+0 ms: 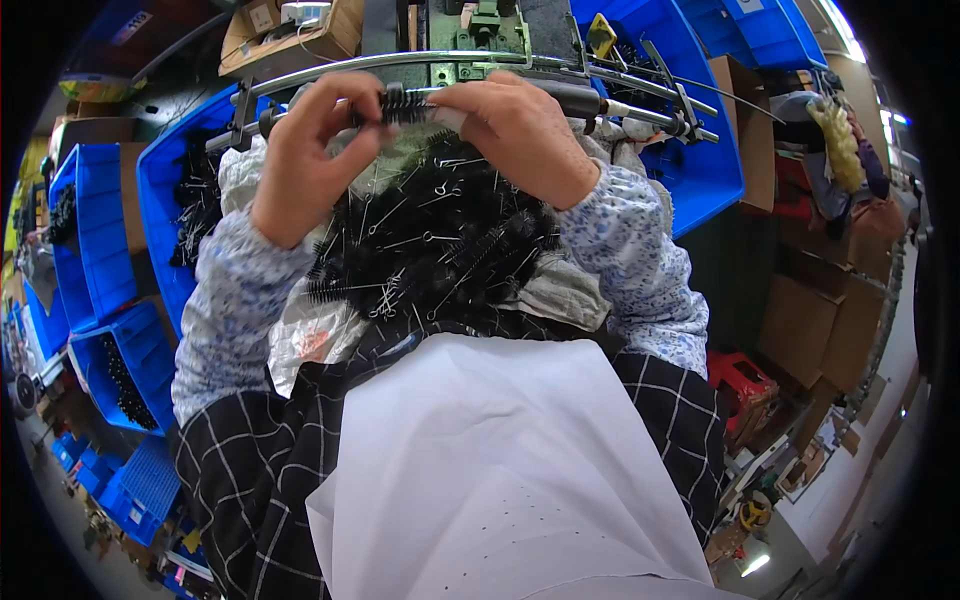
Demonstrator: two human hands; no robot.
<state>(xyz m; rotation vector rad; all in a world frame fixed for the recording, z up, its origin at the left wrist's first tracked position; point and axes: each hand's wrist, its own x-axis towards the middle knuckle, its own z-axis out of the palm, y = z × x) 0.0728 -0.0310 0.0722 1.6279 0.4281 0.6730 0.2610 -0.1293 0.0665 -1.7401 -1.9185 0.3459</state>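
Between my hands, in front of the machine's metal rails, is a small black twisted-wire brush (405, 105). My left hand (318, 150), slightly blurred, has its thumb and fingers closed round the brush's left end. At the other end, my right hand (522, 132) pinches the brush between thumb and fingers. My fingers hide both of its ends. Below the hands, a heap of black brushes (440, 235) with thin looped wire stems lies on pale cloth (565, 290) over my lap.
Long metal rails (400, 60) cross in front of a green machine (480, 35). A blue bin (160, 190) with black brushes stands left, another blue bin (700, 180) right. A wooden box (340, 30) sits at the far left. A red stool (740, 385) and cardboard (810, 320) are at the right.
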